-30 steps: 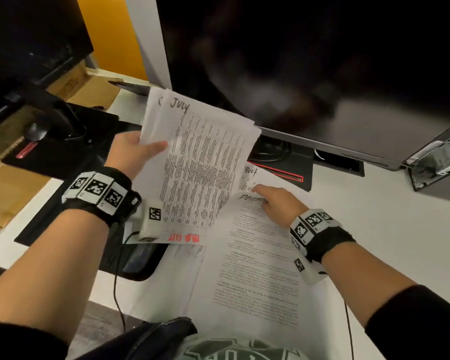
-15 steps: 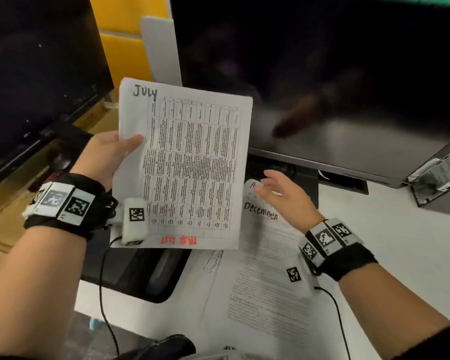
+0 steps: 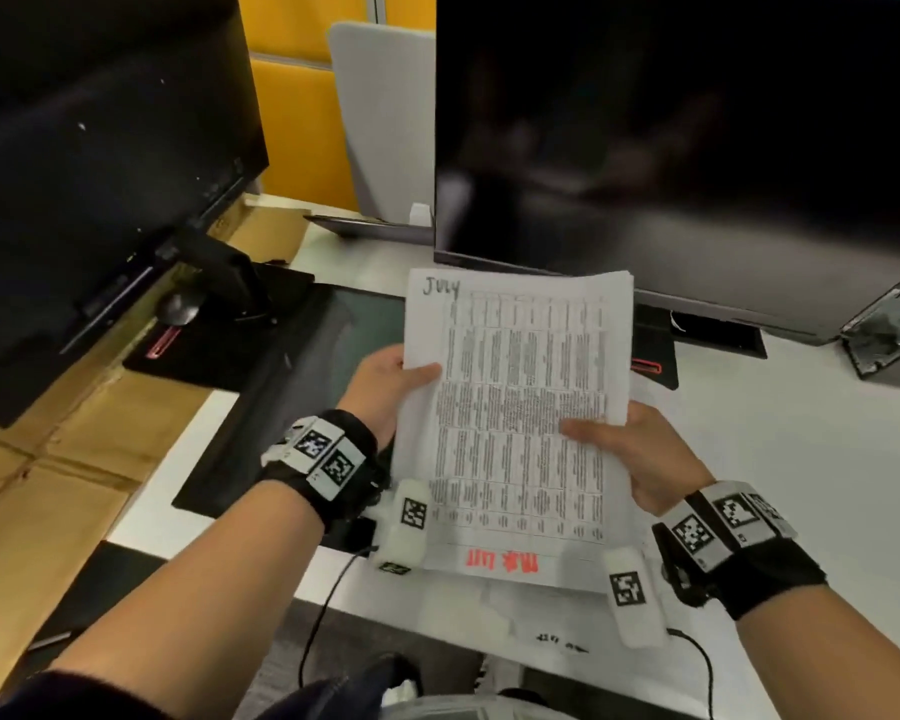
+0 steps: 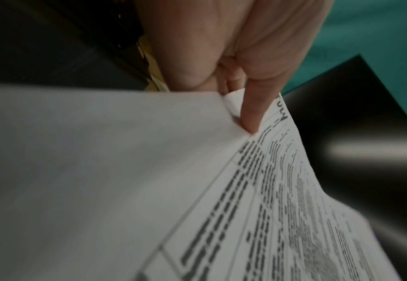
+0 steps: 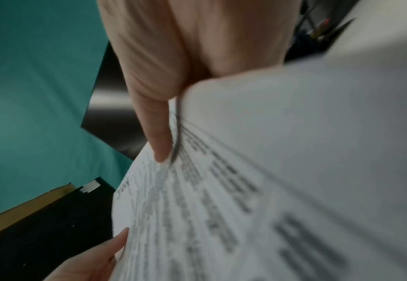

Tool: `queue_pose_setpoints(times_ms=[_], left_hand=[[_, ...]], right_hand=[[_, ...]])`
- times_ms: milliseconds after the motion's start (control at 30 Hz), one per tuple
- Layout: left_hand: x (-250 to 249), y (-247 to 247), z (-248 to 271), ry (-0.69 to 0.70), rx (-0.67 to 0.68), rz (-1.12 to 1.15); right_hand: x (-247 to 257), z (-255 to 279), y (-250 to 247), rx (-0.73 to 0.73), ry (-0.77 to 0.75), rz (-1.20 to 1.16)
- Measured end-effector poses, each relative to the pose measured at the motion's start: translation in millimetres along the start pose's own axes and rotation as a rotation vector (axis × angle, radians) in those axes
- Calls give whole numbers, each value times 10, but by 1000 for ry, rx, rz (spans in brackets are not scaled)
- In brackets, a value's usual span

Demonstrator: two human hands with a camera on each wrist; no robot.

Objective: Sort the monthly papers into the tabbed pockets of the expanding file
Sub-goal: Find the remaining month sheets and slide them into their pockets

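A stack of white papers marked "July" (image 3: 515,407), with a printed table and red text at its foot, is held up in front of me above the desk. My left hand (image 3: 393,384) pinches its left edge, thumb on the front. My right hand (image 3: 624,449) pinches the right edge, thumb on the front too. In the left wrist view the thumb (image 4: 253,114) presses the July papers (image 4: 282,190); in the right wrist view the thumb (image 5: 157,133) lies on the same papers (image 5: 221,209). A black expanding file (image 3: 292,387) lies flat to the left. More papers (image 3: 541,631) lie under the stack.
A large dark monitor (image 3: 697,148) stands right behind the papers, and a second monitor (image 3: 89,174) stands at the left on a black stand (image 3: 219,283). The white desk (image 3: 801,433) runs to the right. A brown cardboard surface (image 3: 48,485) lies at the left.
My right hand left the December sheet on the desk and took hold of the July stack's right edge. The stack now stands upright and centred between both hands.
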State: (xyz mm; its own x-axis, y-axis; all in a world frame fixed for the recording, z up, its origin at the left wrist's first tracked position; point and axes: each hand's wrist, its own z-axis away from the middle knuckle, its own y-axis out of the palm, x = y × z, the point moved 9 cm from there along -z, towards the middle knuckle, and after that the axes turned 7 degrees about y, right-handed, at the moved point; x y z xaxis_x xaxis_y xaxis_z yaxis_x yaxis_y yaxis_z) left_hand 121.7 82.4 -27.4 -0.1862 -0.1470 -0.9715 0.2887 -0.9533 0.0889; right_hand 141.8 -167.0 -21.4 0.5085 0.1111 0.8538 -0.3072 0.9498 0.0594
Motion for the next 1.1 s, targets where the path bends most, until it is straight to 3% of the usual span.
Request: queue_pose_setpoints(times_ms=[100,167,200,267,333,400,433,533,700,833,900,967,1100], left_hand=[[221,38,-85,12,-19,-321],[197,101,-100,144,80,-702],[173,214,-67,242,208,-868],[245,518,91,414,597,-1154],[490,668,271,495,987,-1546],[680,658,351,540,1221,-1879],[706,663,364,570,1282,-1943],[568,703,362,647,1347,-1896],[23,782,327,850,1251,-1812],[46,574,394,1069,1377,-2287],[143,461,395,937,1430,-2454],[185,367,381,694,1423,-2554],[276,265,331,643,1358,-2624]], right_hand=[[-153,117,-231,-167,8,52],[-184,226,-447,-278,-14,54],[-187,284,-549,-319,-31,57],[-199,390,-735,-399,-54,72],[-231,457,-869,-469,-58,99],[-261,491,-932,-505,-52,105],[-268,506,-936,-513,-54,98],[-287,539,-892,-510,-63,64],[-302,572,-796,-501,-86,52],[-286,614,-771,-519,-107,13],[-281,635,-778,-525,-110,2],[-276,665,-787,-538,-118,1],[-268,724,-818,-563,-133,5]])
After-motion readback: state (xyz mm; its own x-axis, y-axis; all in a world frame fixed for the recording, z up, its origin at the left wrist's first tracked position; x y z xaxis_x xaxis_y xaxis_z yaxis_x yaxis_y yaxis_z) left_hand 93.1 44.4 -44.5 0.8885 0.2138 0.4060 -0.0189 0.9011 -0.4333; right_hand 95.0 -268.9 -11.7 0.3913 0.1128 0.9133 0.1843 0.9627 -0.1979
